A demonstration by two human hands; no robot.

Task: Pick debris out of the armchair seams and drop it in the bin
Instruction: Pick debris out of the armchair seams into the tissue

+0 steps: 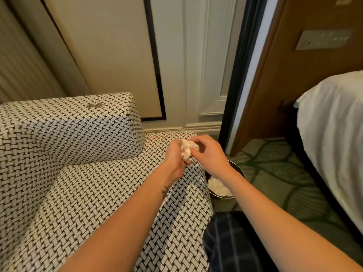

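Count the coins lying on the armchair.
2. Left coin and right coin lie side by side on the armchair's flat top. Others may be hidden in the seams.

— Where are the arms?
— Both bare, stretched forward, and the hands meet in front.
— Their grip?
— The left hand (174, 157) curls round a wad (187, 148). The right hand (211, 154) pinches the same wad with bent fingertips.

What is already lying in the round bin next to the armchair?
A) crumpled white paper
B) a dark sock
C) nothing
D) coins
A: the bin holds a heap of crumpled white paper, like the wad gripped by left hand and right hand.
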